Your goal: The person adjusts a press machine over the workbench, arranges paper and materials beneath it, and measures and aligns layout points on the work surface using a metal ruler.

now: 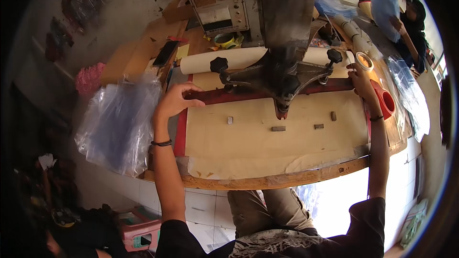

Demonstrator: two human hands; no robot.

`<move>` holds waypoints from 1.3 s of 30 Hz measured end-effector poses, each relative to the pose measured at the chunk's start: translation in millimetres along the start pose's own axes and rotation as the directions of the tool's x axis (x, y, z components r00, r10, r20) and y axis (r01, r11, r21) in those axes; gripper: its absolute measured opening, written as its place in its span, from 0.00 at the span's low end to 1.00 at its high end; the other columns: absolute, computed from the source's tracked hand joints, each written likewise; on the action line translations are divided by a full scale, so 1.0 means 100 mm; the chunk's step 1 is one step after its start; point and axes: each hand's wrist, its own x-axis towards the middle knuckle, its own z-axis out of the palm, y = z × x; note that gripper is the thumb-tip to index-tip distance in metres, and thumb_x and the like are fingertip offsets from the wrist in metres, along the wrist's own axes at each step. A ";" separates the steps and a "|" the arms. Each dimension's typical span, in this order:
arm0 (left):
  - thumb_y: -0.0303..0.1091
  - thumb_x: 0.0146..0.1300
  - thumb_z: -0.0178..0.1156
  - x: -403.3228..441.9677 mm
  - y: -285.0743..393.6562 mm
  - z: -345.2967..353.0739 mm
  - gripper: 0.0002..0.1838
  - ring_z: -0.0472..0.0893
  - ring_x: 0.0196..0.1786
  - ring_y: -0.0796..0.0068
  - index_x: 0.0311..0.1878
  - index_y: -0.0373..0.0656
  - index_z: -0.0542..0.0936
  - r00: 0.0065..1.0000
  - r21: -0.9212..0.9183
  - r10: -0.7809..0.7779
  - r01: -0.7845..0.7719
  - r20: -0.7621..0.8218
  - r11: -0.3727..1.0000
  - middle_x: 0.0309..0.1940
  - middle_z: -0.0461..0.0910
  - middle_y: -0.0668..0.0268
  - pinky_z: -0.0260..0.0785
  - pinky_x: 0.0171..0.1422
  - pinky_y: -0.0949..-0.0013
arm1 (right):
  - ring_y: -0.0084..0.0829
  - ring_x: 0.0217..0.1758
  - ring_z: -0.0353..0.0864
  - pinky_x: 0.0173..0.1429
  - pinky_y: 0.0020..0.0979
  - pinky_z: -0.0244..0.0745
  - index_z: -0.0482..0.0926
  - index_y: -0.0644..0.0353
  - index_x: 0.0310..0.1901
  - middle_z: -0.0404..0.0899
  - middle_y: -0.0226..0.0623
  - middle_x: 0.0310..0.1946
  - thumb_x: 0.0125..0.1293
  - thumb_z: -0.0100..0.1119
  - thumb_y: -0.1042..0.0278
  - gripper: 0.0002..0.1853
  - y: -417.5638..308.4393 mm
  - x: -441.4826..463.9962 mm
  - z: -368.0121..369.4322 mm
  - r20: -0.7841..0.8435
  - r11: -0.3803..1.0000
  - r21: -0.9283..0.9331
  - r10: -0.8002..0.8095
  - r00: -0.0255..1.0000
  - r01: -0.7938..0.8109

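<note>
A machine with a black three-armed metal bracket (285,77) stands over a bench covered with a tan sheet (229,148). Below the bracket runs a dark red bar (239,94). At the bar's left end is my left hand (178,99), its thumb and fingers apart around the edge. My right hand (362,80) is at the bar's right end, near a tape roll (364,61); what its fingers hold, if anything, is too small to make out. Small dark blocks (278,128) and a light piece (230,120) lie on the sheet.
Clear plastic bags (119,124) lie left of the bench. A control box (217,2) stands behind, beside a phone (166,53). A red ring-shaped object (386,101) sits at the right. Another person (413,28) holds blue sheets at the upper right.
</note>
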 end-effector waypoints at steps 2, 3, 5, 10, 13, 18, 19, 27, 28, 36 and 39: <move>0.36 0.49 0.82 0.00 -0.04 0.02 0.26 0.80 0.41 0.80 0.49 0.34 0.86 0.999 0.011 0.041 -0.040 -0.026 0.999 0.39 0.86 0.67 0.74 0.49 0.73 | 0.19 0.15 0.61 0.17 0.26 0.55 0.74 0.56 0.57 0.73 0.30 0.28 0.72 0.53 0.64 0.15 0.06 0.01 0.01 0.007 1.000 0.025 -0.001 1.000 0.001; 0.36 0.48 0.82 0.01 -0.05 0.02 0.26 0.80 0.41 0.80 0.49 0.34 0.86 0.999 0.030 0.034 -0.033 -0.025 0.999 0.39 0.86 0.67 0.74 0.49 0.72 | 0.19 0.15 0.61 0.17 0.26 0.56 0.74 0.56 0.57 0.73 0.30 0.27 0.72 0.53 0.64 0.15 0.10 0.04 0.00 0.004 0.999 0.032 -0.006 1.000 0.006; 0.37 0.48 0.82 0.01 -0.09 0.03 0.26 0.81 0.41 0.79 0.48 0.34 0.86 0.999 0.060 0.018 -0.016 -0.029 0.998 0.39 0.86 0.66 0.74 0.50 0.72 | 0.19 0.15 0.62 0.18 0.27 0.56 0.75 0.56 0.56 0.72 0.29 0.26 0.72 0.54 0.64 0.15 0.21 0.11 -0.01 0.003 0.999 0.040 -0.019 1.000 0.019; 0.31 0.47 0.81 0.03 -0.11 0.01 0.23 0.81 0.45 0.77 0.46 0.32 0.86 0.998 0.073 -0.011 0.015 -0.062 0.997 0.39 0.84 0.67 0.73 0.53 0.70 | 0.19 0.14 0.62 0.18 0.28 0.56 0.76 0.57 0.55 0.72 0.30 0.25 0.71 0.55 0.63 0.15 0.19 0.16 0.00 -0.044 0.995 -0.031 -0.094 0.995 0.093; 0.33 0.47 0.82 0.03 -0.12 0.02 0.23 0.82 0.44 0.77 0.46 0.32 0.86 0.997 0.041 -0.016 0.019 -0.072 0.999 0.38 0.85 0.66 0.74 0.51 0.70 | 0.19 0.15 0.64 0.19 0.27 0.58 0.76 0.58 0.56 0.74 0.32 0.26 0.70 0.56 0.63 0.16 0.09 0.08 -0.03 -0.028 0.996 -0.038 -0.083 0.996 0.082; 0.30 0.50 0.81 0.04 -0.13 0.03 0.17 0.78 0.41 0.83 0.40 0.34 0.85 0.996 -0.093 0.022 -0.030 -0.090 0.995 0.35 0.83 0.71 0.71 0.48 0.74 | 0.23 0.29 0.72 0.34 0.28 0.66 0.78 0.62 0.54 0.76 0.35 0.33 0.69 0.57 0.65 0.15 0.22 0.20 -0.10 -0.051 0.964 -0.077 -0.257 0.965 0.253; 0.29 0.51 0.80 0.03 -0.12 0.02 0.15 0.76 0.40 0.85 0.38 0.35 0.84 0.994 -0.087 0.051 -0.060 -0.099 0.994 0.34 0.81 0.73 0.69 0.47 0.75 | 0.25 0.36 0.73 0.41 0.28 0.67 0.78 0.63 0.53 0.76 0.36 0.37 0.69 0.57 0.66 0.15 0.21 0.21 -0.09 -0.061 0.955 -0.084 -0.291 0.955 0.285; 0.39 0.50 0.83 0.09 -0.20 0.07 0.20 0.72 0.34 0.86 0.33 0.36 0.83 0.994 -0.025 0.066 -0.069 -0.090 0.997 0.28 0.77 0.75 0.64 0.38 0.76 | 0.22 0.30 0.74 0.32 0.23 0.69 0.79 0.63 0.56 0.78 0.33 0.39 0.74 0.52 0.66 0.15 0.35 0.30 -0.22 0.039 0.975 -0.067 -0.208 0.977 0.210; 0.43 0.50 0.83 0.10 -0.21 0.06 0.21 0.73 0.33 0.84 0.32 0.36 0.83 0.991 -0.019 0.097 -0.099 -0.093 0.995 0.28 0.78 0.74 0.65 0.39 0.75 | 0.20 0.26 0.70 0.28 0.23 0.65 0.79 0.62 0.56 0.77 0.31 0.35 0.74 0.52 0.65 0.15 0.35 0.29 -0.17 0.041 0.976 -0.043 -0.211 0.977 0.212; 0.61 0.64 0.68 0.23 -0.43 0.08 0.31 0.72 0.28 0.82 0.27 0.37 0.85 0.975 0.041 0.113 -0.107 -0.192 0.993 0.21 0.77 0.71 0.64 0.36 0.74 | 0.15 0.13 0.56 0.15 0.22 0.49 0.79 0.56 0.56 0.73 0.27 0.26 0.74 0.52 0.67 0.13 0.50 0.40 -0.17 0.016 0.986 0.073 -0.152 0.988 0.151; 0.48 0.73 0.63 0.16 -0.25 0.15 0.23 0.77 0.33 0.82 0.35 0.33 0.86 0.926 -0.131 -0.013 -0.039 -0.376 0.991 0.27 0.82 0.68 0.71 0.44 0.76 | 0.16 0.14 0.58 0.16 0.23 0.52 0.78 0.57 0.58 0.74 0.27 0.26 0.75 0.50 0.66 0.15 0.45 0.34 -0.15 -0.018 0.974 0.008 -0.226 0.974 0.226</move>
